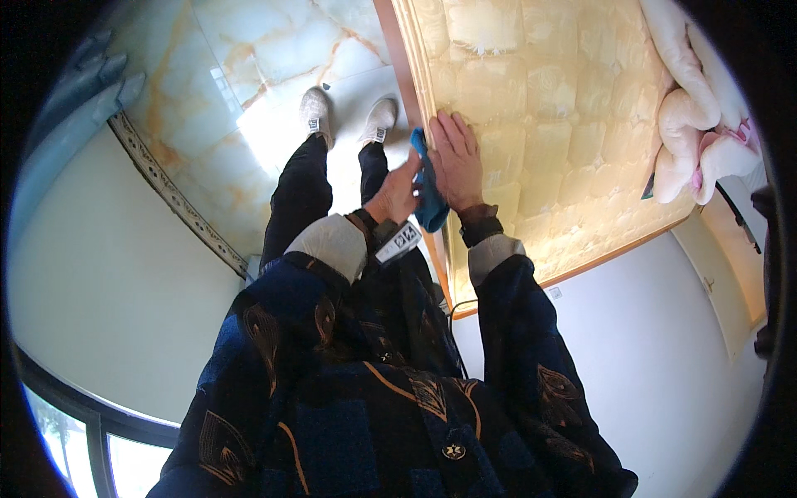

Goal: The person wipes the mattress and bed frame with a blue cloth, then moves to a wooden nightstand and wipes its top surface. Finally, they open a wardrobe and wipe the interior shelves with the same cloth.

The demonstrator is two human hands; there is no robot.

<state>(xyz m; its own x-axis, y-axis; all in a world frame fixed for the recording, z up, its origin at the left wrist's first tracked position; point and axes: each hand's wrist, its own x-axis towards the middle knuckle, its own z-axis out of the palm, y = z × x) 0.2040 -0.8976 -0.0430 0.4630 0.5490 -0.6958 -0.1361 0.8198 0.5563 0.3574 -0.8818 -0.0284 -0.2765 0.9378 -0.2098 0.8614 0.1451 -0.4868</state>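
Note:
My left hand (pixel 396 192) is at the side of the bed, its thumb and fingers against a teal cloth (pixel 431 202). The cloth hangs over the bed's edge, between my two hands. My right hand (pixel 456 159) lies palm down on the edge of the quilted yellow mattress (pixel 548 134), fingers extended, beside the cloth. Some of my left fingers are hidden, so how firmly they hold the cloth is unclear. A tag with printed codes (pixel 398 243) hangs near my left wrist.
A wooden bed rail (pixel 403 62) runs along the mattress. Cream and pink bedding (pixel 691 124) is heaped on the far right. My shoes stand on the glossy marble-patterned floor (pixel 218 56). A dark cable (pixel 456 336) drops beside the bed corner. A pale wall with a patterned baseboard (pixel 177 198) is at left.

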